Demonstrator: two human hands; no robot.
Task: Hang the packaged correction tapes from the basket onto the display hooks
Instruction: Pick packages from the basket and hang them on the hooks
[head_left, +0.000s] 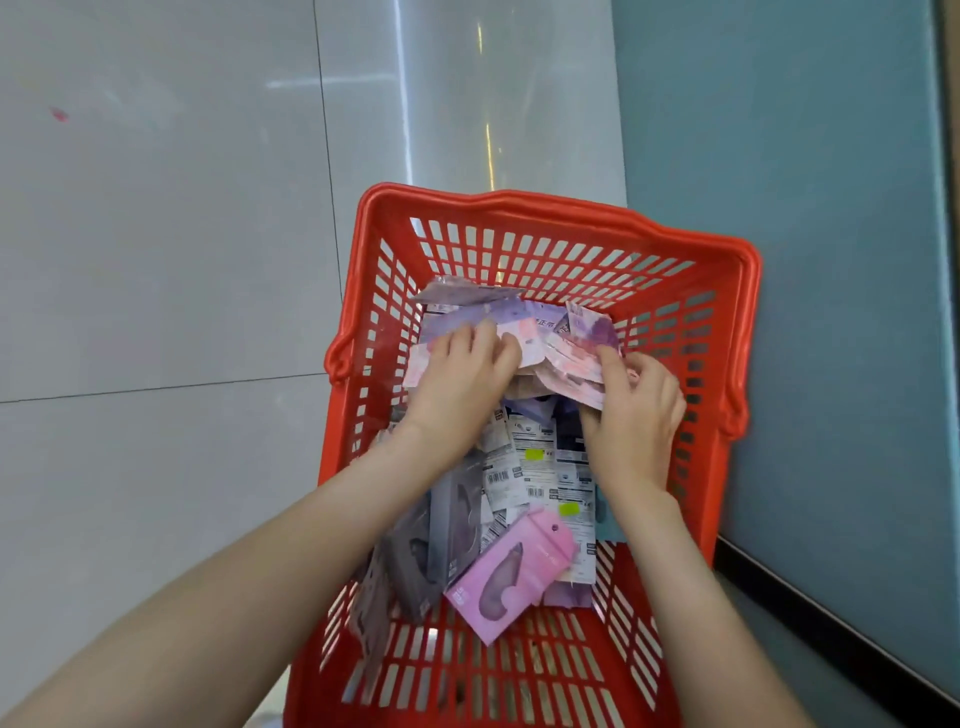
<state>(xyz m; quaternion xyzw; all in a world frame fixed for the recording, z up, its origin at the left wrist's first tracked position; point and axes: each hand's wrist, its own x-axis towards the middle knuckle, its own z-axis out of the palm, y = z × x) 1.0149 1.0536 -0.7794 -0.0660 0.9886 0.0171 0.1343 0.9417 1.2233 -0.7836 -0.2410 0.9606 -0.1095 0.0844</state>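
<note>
Stock sorted in a red basket (545, 208).
The packaged correction tapes (571, 358), likely light, bendy, slippery, lie at its far end; the left hand (462, 364) grips them, the right hand (636, 410) pinches their edge. Card tops look the surest hold.

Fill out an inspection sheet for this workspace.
Surface: glossy grey tiled floor beneath the basket.
Job's things: the red basket holds a loose heap of packs, some pink, some grey, some showing white backs; hooks are not in view.
Clutter: pink mark on the floor, far left.
Grippers: left hand and right hand both grip a pink bundle at the basket's far end.
Cables: nothing seen.
Surroundings: teal panel right of the basket.
</note>
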